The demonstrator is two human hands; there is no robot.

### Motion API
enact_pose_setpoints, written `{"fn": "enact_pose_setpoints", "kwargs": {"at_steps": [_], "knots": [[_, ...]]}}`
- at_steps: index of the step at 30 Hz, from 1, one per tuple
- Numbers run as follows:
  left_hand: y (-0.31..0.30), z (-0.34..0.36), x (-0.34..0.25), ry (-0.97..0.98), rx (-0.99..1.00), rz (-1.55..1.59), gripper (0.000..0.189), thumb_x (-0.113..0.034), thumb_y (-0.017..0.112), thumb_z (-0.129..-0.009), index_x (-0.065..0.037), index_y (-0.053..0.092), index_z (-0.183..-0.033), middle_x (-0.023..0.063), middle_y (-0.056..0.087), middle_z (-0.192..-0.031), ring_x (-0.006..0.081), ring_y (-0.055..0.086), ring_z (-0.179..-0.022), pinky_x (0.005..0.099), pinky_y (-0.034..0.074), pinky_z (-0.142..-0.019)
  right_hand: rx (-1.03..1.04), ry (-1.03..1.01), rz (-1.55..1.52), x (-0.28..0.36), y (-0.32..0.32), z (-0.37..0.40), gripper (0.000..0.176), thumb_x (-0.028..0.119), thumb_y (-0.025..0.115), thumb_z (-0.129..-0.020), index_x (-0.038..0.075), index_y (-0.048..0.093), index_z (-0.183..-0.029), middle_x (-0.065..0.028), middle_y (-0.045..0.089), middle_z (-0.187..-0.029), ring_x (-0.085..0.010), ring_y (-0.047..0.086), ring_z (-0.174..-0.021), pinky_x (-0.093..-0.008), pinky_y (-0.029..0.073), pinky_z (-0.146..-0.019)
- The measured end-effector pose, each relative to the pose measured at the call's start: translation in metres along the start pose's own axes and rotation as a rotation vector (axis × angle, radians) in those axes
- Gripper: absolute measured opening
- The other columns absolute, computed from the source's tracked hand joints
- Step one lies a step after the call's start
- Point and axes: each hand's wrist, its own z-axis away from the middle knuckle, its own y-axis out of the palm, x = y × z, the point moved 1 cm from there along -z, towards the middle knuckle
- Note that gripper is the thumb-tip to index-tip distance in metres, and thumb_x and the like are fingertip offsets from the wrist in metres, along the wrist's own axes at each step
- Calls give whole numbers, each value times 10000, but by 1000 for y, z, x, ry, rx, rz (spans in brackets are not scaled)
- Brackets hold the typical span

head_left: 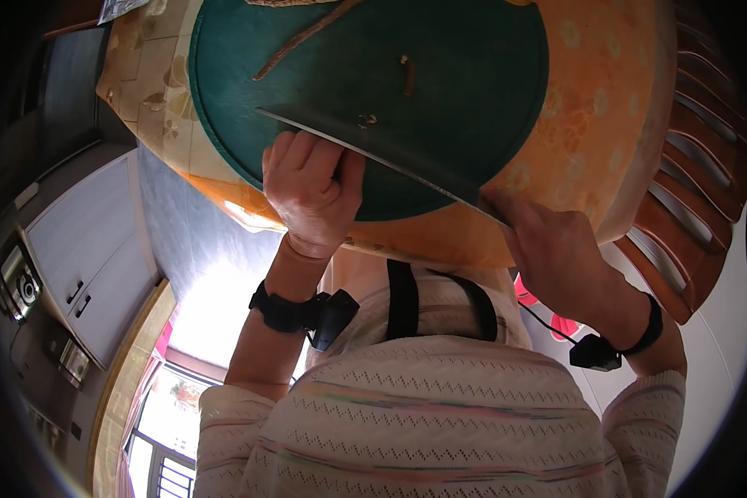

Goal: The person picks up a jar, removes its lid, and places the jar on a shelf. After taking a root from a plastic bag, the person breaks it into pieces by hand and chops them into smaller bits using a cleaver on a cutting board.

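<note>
My right hand [556, 253] is wrapped round the handle of a long-bladed kitchen knife [402, 168], which slants across the near part of a round green cutting board [473, 100]. Against the near side of the blade, my left hand [314, 187] is closed with its fingers curled down; whatever lies under them is hidden. Beyond the knife are a short brown root-like piece [407, 76] and a few small slices [367, 121]. Farther off lies a long thin brown root-like stick [307, 39], with part of another brown piece [286, 2] at the top edge.
The board rests on a table with an orange patterned tablecloth [585, 108]. A wooden slatted chair [697, 166] stands at the right. White cabinets [87, 249] are on the left, with a bright window [170, 398] below them. Part of something yellow [519, 2] shows at the top.
</note>
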Motion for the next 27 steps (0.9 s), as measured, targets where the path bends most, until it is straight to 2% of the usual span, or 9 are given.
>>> {"fn": "enact_pose_setpoints", "kwargs": {"at_steps": [8,15,17,20,23,27], "knots": [[-2,0,3,39,-1,0,167,-23,730,-617,-76,674,-766,3,593,-718,196,550,-683,307,382,-612,24,-47,116,3,1,-3,390,-8,568,-753,-17,476,-1131,-118,605,-724,-280,635,-622,-355,469,-487],[-3,1,3,16,12,14,183,-14,737,-612,-68,676,-777,20,599,-728,208,571,-707,312,393,-622,3,-38,79,10,4,-14,337,19,567,-769,-23,469,-1089,-124,609,-713,-277,628,-583,-365,466,-468],[-4,1,2,35,11,12,188,-7,736,-612,-68,677,-780,22,598,-728,210,571,-705,310,393,-622,118,29,138,11,1,-16,393,-3,536,-781,-41,490,-1170,-114,608,-798,-249,633,-636,-338,476,-524],[-2,0,-2,22,4,27,184,5,731,-618,-72,676,-776,20,587,-712,208,556,-682,309,389,-621,74,-19,144,4,4,-15,366,5,535,-802,-25,495,-1164,-116,607,-775,-262,624,-601,-347,473,-510],[-3,0,-8,0,15,-32,168,9,724,-631,-76,672,-767,17,574,-695,205,536,-659,311,387,-621,6,-32,-1,-1,-2,-9,346,17,539,-820,-2,500,-1163,-124,609,-777,-275,618,-606,-352,477,-512],[-1,3,-6,-7,0,13,166,5,718,-643,-84,671,-775,13,570,-690,204,523,-653,314,385,-623,70,43,-5,2,-10,-5,322,28,533,-843,15,501,-1163,-138,617,-796,-287,627,-640,-364,488,-537]]}}
